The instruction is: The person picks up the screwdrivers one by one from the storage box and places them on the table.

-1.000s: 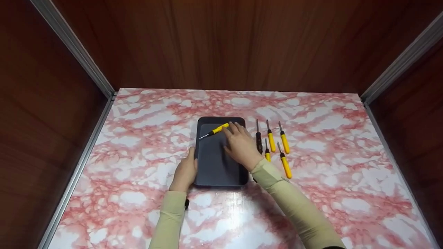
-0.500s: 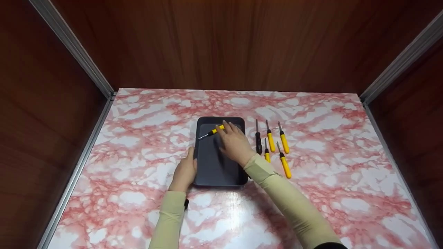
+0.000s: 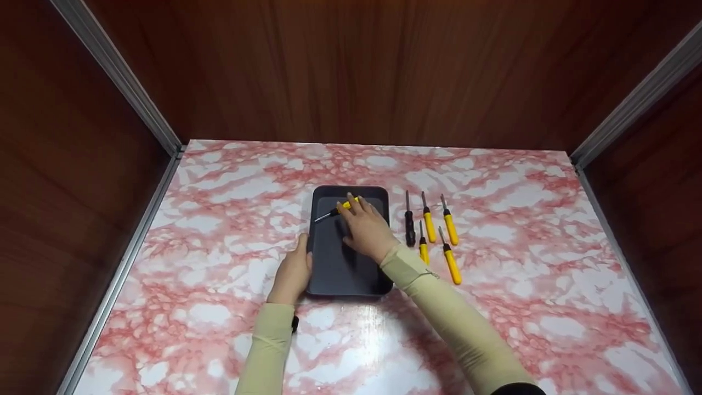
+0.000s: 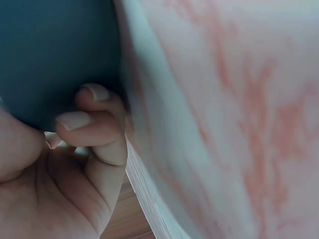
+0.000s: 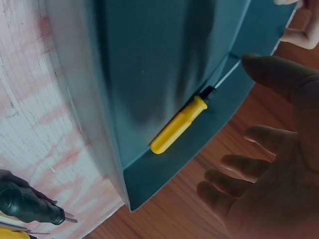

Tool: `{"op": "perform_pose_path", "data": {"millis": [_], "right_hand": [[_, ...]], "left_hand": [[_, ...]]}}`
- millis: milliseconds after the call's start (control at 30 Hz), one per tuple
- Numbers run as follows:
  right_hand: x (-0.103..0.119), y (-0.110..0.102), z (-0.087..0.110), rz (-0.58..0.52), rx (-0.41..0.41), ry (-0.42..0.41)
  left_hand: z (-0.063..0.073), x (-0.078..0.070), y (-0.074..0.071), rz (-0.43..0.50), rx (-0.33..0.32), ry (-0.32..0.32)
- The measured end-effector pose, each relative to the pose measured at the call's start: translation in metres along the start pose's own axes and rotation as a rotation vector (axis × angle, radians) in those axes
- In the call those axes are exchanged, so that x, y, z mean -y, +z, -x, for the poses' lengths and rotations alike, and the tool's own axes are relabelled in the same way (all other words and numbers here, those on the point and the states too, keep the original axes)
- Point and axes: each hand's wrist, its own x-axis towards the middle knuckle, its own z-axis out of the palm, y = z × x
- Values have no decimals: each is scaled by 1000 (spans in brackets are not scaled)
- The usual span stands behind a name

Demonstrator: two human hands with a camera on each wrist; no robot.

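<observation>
A dark grey rectangular tray [image 3: 329,269] lies on the marbled tabletop. My left hand [image 3: 292,274] grips the tray's left wall, thumb at the rim and fingers curled against the outside in the left wrist view. Inside the tray's far end rests a screwdriver [image 5: 177,127] with a yellow handle and black collar, set at a slant, its shaft toward the left wall. Over it hovers my right hand [image 3: 366,229], fingers spread and partly hiding the handle in the head view. The right wrist view shows that hand's fingers apart from the handle; its thumb overlaps the shaft tip.
Right of the tray lie a black-handled screwdriver [image 3: 409,227] and several yellow-handled screwdrivers [image 3: 449,227], shafts pointing away from me. Brown wood-grain panels [image 3: 351,71] close the table's back and sides, with metal rails [image 3: 126,93] along the corners.
My right hand has moved left within the tray, further over the yellow screwdriver. The left hand and the tray stay in place, and the screwdriver has hardly shifted.
</observation>
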Motion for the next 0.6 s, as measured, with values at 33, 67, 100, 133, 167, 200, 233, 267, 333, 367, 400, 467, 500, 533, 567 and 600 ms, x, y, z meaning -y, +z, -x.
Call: {"op": "perform_pose_path", "data": {"millis": [33, 67, 100, 133, 167, 200, 233, 267, 333, 367, 400, 467, 500, 533, 567, 600], "right_hand": [[0, 0, -1, 6, 6, -2], [1, 1, -1, 10, 10, -4], [1, 1, -2, 14, 12, -8], [2, 1, -3, 17, 15, -10], [2, 2, -4, 18, 20, -11], [3, 2, -5, 19, 24, -12], [3, 2, -6, 20, 29, -13], [4, 2, -6, 19, 36, -12], [5, 1, -7, 22, 50, -11], [5, 2, -8, 21, 58, -9], [6, 2, -9, 23, 65, -7], [6, 3, -10, 25, 74, -7], [6, 4, -11, 25, 78, -6], [5, 5, -12, 26, 83, -5], [5, 5, -13, 30, 89, -6], [5, 6, -13, 35, 95, -7]], "left_hand": [[0, 0, 0, -2, -2, 0], [0, 0, 0, -3, -3, 0], [0, 1, 0, -3, -3, 1], [1, 1, 0, -3, -4, 0], [1, 1, 0, -3, -3, 0], [1, 1, 0, -2, -1, 0], [1, 1, -1, -3, 0, 1], [1, 1, -1, -3, 6, -1], [1, 0, -1, -5, 16, -4], [1, 0, -2, -6, 22, -8], [1, 0, -2, -6, 27, -10], [1, -1, -2, -6, 30, -12], [1, -1, -2, -6, 27, -9], [1, -1, -2, -6, 24, -5], [1, -1, -2, -5, 19, -1], [1, 0, -2, -5, 14, 5]]}}
